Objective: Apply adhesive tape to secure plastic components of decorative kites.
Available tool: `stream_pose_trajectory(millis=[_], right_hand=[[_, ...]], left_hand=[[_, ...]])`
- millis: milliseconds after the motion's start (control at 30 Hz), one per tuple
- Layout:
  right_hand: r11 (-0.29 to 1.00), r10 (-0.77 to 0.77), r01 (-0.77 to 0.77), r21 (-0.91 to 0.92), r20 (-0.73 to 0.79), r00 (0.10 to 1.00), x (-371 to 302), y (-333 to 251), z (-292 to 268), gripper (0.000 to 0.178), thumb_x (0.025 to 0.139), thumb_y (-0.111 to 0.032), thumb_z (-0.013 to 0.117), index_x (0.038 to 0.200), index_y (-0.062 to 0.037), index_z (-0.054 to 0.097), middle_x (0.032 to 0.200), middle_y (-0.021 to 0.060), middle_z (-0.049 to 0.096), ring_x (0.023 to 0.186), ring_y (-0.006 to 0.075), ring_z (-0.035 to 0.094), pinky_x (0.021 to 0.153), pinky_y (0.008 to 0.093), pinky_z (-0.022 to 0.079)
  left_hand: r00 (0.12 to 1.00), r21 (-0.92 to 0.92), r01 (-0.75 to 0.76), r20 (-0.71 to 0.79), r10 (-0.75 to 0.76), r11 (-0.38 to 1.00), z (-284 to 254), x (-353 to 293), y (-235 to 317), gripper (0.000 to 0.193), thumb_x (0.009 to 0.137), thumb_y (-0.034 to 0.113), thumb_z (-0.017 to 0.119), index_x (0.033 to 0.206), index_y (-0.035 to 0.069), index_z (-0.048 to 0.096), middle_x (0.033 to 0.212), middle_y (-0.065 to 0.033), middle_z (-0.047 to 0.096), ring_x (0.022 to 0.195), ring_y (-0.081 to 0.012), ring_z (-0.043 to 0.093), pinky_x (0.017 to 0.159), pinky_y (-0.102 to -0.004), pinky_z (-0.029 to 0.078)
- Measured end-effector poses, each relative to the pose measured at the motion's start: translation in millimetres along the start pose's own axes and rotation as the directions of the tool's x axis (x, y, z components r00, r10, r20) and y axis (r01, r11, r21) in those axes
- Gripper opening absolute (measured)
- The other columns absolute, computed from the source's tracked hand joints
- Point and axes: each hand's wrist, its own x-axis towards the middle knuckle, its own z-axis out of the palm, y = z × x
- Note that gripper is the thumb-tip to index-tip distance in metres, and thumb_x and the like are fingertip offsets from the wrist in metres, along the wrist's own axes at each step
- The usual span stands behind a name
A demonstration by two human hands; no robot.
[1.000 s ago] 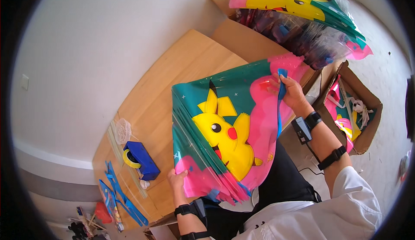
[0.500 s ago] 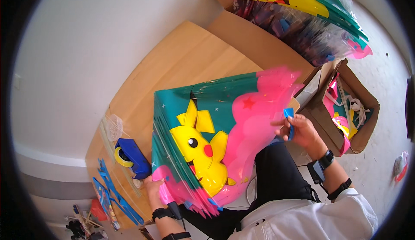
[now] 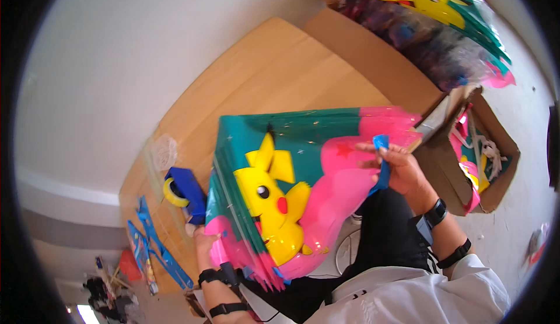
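Across my lap and the table edge lies a stack of glossy printed plastic sheets (image 3: 335, 175), green and pink with a yellow cartoon figure. My left hand (image 3: 205, 245) is closed on its lower left corner, the fingers partly hidden. At the right edge, my right hand (image 3: 405, 175) pinches a blue strip (image 3: 383, 172) between thumb and finger, while other fingers reach over the pink part. Just beyond my left hand stands a blue tape dispenser (image 3: 191, 192) with a yellow roll. More blue strips (image 3: 160, 248) lie on the table beside it.
The wooden table (image 3: 280, 61) borders a white wall. A large cardboard box (image 3: 373, 55) at the back right holds bagged items, with more printed sheets (image 3: 420, 0) on top. An open carton (image 3: 504, 187) with sheets and scraps stands on the floor at the right.
My view has shifted, so most things sit a little differently in it. More of the blue strip shows below my right hand, whose fingers now extend over the sheets' edge.
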Motion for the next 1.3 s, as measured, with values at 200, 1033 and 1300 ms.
stream_pose_trajectory(millis=[200, 1033, 1300], right_hand=[[0.999, 0.019, -0.016, 0.048, -0.058, 0.998, 11, 13, -14, 0.021, 0.096, -0.018, 0.052, 0.085, -0.0006, 0.055, 0.127, 0.0253, 0.055, 0.098, 0.0343, 0.066, 0.059, 0.0338, 0.059], [0.976, 0.206, -0.200, 0.085, -0.061, 0.977, 20, 58, -10, 0.019, 0.093, -0.016, 0.056, 0.090, 0.0029, 0.060, 0.108, 0.0266, 0.064, 0.090, 0.0311, 0.068, 0.061, 0.0353, 0.060], [0.964, 0.207, -0.204, 0.171, -0.001, 0.978, 13, 43, -20, 0.019, 0.094, -0.015, 0.056, 0.093, 0.0035, 0.060, 0.113, 0.0280, 0.062, 0.092, 0.0314, 0.068, 0.063, 0.0353, 0.060]], left_hand=[[0.883, -0.085, 0.020, -0.466, -0.058, 0.996, -12, 6, 29, 0.033, 0.070, 0.022, 0.079, 0.079, -0.006, 0.065, 0.073, -0.0143, 0.065, 0.070, -0.0198, 0.063, 0.063, -0.0360, 0.049], [0.732, 0.263, 0.056, -0.667, 0.140, 0.963, -48, 85, 105, 0.105, 0.053, 0.018, 0.087, 0.140, -0.006, 0.033, 0.138, -0.0258, 0.045, 0.128, -0.0364, 0.044, 0.107, -0.0364, 0.035], [0.596, 0.342, -0.367, -0.628, 0.501, 0.865, -85, 79, 190, 0.073, 0.055, 0.000, 0.078, 0.122, -0.003, 0.050, 0.108, -0.0119, 0.059, 0.097, -0.0253, 0.059, 0.091, -0.0327, 0.046]])
